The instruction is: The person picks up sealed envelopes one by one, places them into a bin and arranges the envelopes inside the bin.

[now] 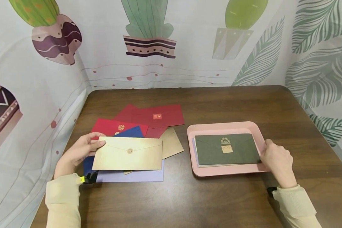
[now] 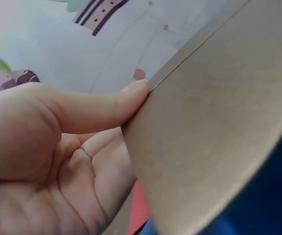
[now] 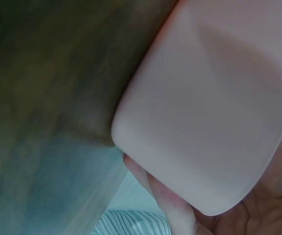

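Observation:
My left hand (image 1: 81,148) pinches a gold envelope (image 1: 131,155) by its upper left corner, thumb on the front face. That envelope is held over a loose pile: a lavender envelope (image 1: 131,176), a blue envelope (image 1: 132,131), red envelopes (image 1: 159,116) and another gold envelope (image 1: 172,144). In the left wrist view the thumb (image 2: 116,105) presses on the gold envelope's edge. At the right, my right hand (image 1: 278,161) grips the right rim of a pink tray (image 1: 225,126); its fingers partly hide under the rim. A dark green envelope (image 1: 228,156) lies in the tray atop paler ones.
The brown wooden table (image 1: 176,205) carries all of this. A patterned cloth (image 1: 188,69) with cacti and leaves hangs behind it and at the sides. Dark wrist straps (image 1: 90,178) circle both wrists.

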Demonstrator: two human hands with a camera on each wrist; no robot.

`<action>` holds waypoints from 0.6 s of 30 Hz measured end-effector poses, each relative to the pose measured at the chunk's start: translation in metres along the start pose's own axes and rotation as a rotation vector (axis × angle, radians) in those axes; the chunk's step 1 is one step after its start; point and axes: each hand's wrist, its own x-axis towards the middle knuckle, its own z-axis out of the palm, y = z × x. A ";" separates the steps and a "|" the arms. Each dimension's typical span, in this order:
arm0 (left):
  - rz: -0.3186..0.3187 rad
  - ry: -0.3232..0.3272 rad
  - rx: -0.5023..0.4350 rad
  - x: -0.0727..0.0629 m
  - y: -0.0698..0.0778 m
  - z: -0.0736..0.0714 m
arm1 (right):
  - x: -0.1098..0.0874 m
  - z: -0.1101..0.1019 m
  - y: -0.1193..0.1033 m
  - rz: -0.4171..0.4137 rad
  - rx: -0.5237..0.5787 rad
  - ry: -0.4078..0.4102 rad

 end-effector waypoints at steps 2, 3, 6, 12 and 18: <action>0.013 -0.014 -0.071 -0.001 -0.002 0.000 | 0.000 0.000 0.000 -0.001 0.001 -0.002; 0.018 -0.021 -0.107 -0.001 -0.003 -0.001 | 0.000 0.000 0.000 -0.002 0.001 -0.002; 0.027 -0.030 -0.202 -0.003 -0.009 -0.001 | 0.000 -0.001 0.001 -0.008 -0.001 -0.003; 0.093 -0.050 -0.301 -0.007 -0.016 -0.002 | 0.000 0.000 0.002 -0.009 0.000 -0.008; 0.151 -0.062 -0.345 -0.011 -0.019 -0.003 | 0.000 -0.001 0.001 -0.004 0.001 -0.018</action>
